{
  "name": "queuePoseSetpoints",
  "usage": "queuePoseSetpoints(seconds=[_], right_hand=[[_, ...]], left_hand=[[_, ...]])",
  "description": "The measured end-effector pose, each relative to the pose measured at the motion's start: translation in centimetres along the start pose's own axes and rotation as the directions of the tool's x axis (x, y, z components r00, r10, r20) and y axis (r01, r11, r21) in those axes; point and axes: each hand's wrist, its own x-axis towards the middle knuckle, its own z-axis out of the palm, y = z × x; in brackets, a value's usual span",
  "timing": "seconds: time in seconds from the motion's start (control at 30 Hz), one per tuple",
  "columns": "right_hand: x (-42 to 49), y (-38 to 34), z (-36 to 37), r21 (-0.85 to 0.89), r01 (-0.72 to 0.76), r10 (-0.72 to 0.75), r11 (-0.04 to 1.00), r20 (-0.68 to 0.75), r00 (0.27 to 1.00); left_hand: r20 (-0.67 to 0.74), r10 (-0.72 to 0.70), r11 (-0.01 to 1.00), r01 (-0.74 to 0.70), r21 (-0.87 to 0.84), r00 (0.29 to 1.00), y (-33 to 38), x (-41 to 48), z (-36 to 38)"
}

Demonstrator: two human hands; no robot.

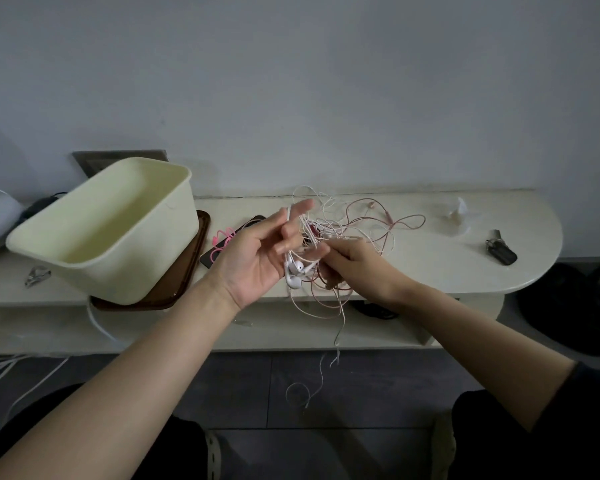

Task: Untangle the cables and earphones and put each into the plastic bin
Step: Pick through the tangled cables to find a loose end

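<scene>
On the head view, my left hand (pixel 257 261) is palm-up with its fingers (pixel 300 205) spread apart, and white strands of the tangle of cables (pixel 340 233) run between them and drape over them. A pair of white earbuds (pixel 295 271) hangs just beside that palm. My right hand (pixel 355 268) is close against the left, its fingers curled and clamped on strands in the middle of the tangle. The tangle sits between both hands over the front edge of the pale surface (pixel 430 268). Loose ends dangle below the edge, and a pink cable (pixel 400 221) loops back across the surface. The plastic bin (pixel 108 230) stands to the left on a brown tray (pixel 191 268), well apart from the tangle. A dark phone (pixel 238 233) lies between the bin and my left hand, and a black key fob (pixel 502 251) lies far right.
</scene>
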Motion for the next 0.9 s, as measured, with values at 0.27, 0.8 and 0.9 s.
queuePoseSetpoints(seconds=[0.27,0.8,0.9], right_hand=[[-0.1,0.4,1.2,-0.174,-0.019,0.028,0.984,0.049,0.998],[-0.6,-0.4,-0.9,-0.418,0.118,-0.134,0.901,-0.011,0.991],[-0.2,-0.3,-1.9,-0.394,0.069,-0.134,0.916,-0.141,0.981]], left_hand=[[-0.166,0.185,0.981,-0.172,0.090,0.969,0.2,0.4,-0.3],[-0.127,0.118,0.369,0.075,0.927,0.985,-1.2,-0.2,-0.5],[-0.160,0.071,0.552,0.095,0.828,0.985,-1.1,-0.1,-0.7]])
